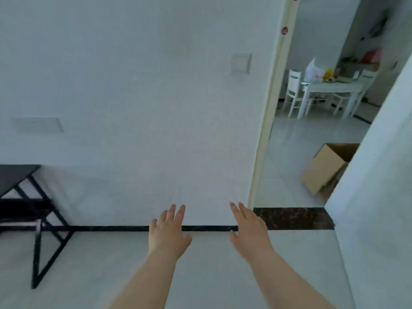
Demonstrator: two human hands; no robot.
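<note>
Before white wall (pixel 133 85): left hand (pixel 168 233), right hand (pixel 250 230) outstretched, palms down, fingers straight, empty.

Both bare forearms reach forward, roughly parallel, a gap between them. Left hand (pixel 168 233): palm down, fingers straight and slightly spread, thumb angled inward. Right hand (pixel 249 230): palm down, fingers straight and close together, thumb angled inward. Neither hand holds anything.

White wall (pixel 133 85), black baseboard (pixel 107 228)
</note>
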